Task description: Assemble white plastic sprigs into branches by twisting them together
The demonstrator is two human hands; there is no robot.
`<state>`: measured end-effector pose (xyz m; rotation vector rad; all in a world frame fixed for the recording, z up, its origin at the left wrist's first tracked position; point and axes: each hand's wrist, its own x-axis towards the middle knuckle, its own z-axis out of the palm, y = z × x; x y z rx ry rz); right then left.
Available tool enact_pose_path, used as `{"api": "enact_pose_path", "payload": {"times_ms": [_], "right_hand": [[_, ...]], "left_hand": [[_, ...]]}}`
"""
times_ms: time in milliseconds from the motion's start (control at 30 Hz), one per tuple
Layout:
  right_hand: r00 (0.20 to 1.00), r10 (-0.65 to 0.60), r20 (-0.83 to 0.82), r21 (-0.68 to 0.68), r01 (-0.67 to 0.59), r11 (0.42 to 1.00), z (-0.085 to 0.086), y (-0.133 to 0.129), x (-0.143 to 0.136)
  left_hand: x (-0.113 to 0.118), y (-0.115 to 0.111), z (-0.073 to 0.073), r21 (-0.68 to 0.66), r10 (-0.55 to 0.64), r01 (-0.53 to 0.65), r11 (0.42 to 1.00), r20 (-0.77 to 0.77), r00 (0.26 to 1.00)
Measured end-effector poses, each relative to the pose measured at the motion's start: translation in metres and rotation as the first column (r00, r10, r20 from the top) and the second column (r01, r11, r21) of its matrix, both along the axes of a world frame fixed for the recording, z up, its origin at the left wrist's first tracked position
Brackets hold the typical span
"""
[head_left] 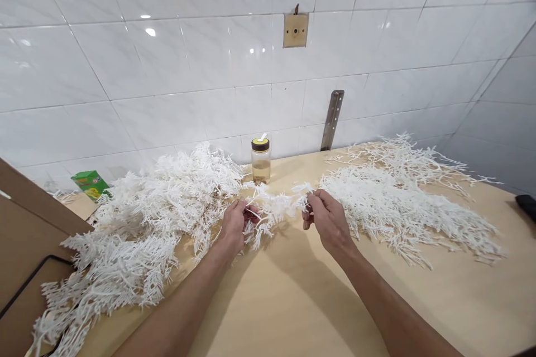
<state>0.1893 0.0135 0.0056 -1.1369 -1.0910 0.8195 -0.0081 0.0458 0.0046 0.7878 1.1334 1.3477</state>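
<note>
Between my two hands, just in front of the jar, a white branching plastic sprig [278,206] is held above the table. My left hand [235,224] pinches its left end, and my right hand [329,220] has its right end between thumb and fingers. A large tangled heap of white sprigs [159,206] spreads over the left side, close to my left hand. To the right of my right hand lies a flatter pile of white sprigs [402,201], with thinner, barer stems [419,159] at its back.
A clear jar [261,169] with a yellow and dark lid stands near the tiled wall [201,67]. A green box [91,184] and cardboard [33,234] are at the left. A metal bracket [333,119] leans by the wall. A dark object [526,206] lies at the table's [288,307] right edge.
</note>
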Motion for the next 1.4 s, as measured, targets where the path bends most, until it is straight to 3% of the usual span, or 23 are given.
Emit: {"api": "enact_pose_path", "payload": {"times_ms": [67,167,333,467,633,733,833,900,1000,1100,1233,1400], "right_hand": [[0.995,-0.078,-0.056,0.013,0.079,0.997,-0.001,0.003,0.004],[0.982,-0.156,-0.104,0.007,0.158,0.987,-0.001,0.008,0.011],[0.949,-0.222,-0.224,-0.015,0.225,0.974,0.002,0.012,0.026],[0.945,-0.142,-0.295,0.016,0.153,0.988,0.007,0.010,0.031],[0.933,0.130,-0.336,0.175,-0.073,0.982,0.011,0.007,0.026],[0.948,0.237,-0.210,0.140,-0.211,0.967,0.009,0.005,0.021],[0.953,0.295,0.066,0.013,-0.297,0.955,0.009,0.000,0.016],[0.907,0.353,0.229,-0.069,-0.346,0.936,0.010,-0.003,0.014],[0.829,0.439,0.346,-0.154,-0.411,0.899,0.010,-0.006,0.013],[0.807,0.423,0.413,-0.216,-0.364,0.906,0.007,-0.004,0.016],[0.801,0.380,0.463,-0.257,-0.289,0.922,0.003,-0.001,0.019],[0.749,0.458,0.479,-0.355,-0.311,0.881,0.001,-0.001,0.021]], "left_hand": [[-0.001,0.000,0.000,0.018,-0.049,0.049,0.999,0.029,0.998],[-0.004,-0.004,0.006,-0.002,-0.239,0.239,0.971,0.031,0.971],[-0.005,-0.018,0.014,-0.044,-0.468,0.469,0.882,-0.185,0.864],[-0.004,-0.023,0.011,-0.072,-0.594,0.601,0.796,-0.282,0.753],[-0.007,-0.021,0.008,-0.055,-0.682,0.692,0.719,-0.246,0.689],[-0.005,-0.021,0.011,0.028,-0.677,0.695,0.719,-0.200,0.708],[-0.001,-0.020,0.012,0.093,-0.548,0.562,0.822,-0.142,0.825],[0.000,-0.017,0.012,0.069,-0.424,0.435,0.898,-0.133,0.896],[-0.003,-0.012,0.013,0.017,-0.318,0.323,0.946,-0.131,0.939],[-0.008,-0.009,0.015,0.025,-0.310,0.313,0.950,-0.078,0.948],[-0.015,-0.006,0.018,0.093,-0.399,0.398,0.913,-0.010,0.917],[-0.020,-0.005,0.017,0.015,-0.444,0.445,0.895,-0.051,0.895]]}}
